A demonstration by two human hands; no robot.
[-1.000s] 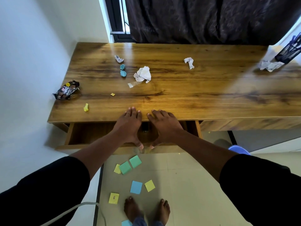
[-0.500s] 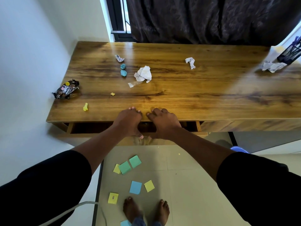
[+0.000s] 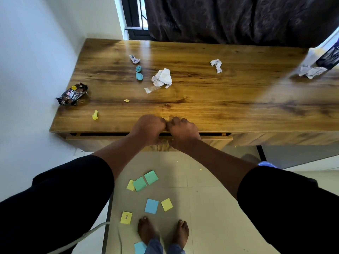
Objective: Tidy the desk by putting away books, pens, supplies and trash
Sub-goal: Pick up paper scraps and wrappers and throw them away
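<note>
Closing the drawer (image 3: pixel 117 138) under the desk (image 3: pixel 211 99): left hand (image 3: pixel 147 130) and right hand (image 3: pixel 183 132), fingers curled, pressing its front, nearly shut. Next, probably gathering trash: crumpled paper (image 3: pixel 162 77) far centre, snack wrapper (image 3: pixel 72 94) far left.

snack wrapper (image 3: pixel 73 94) at desk's left edge reads "happy happy"; no other legible txt.

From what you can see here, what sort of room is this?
Probably a home study or bedroom corner. A wooden desk with a drawer stands against a white wall below a dark curtain; crumpled paper litters it, and sticky notes lie on the tiled floor.
</note>
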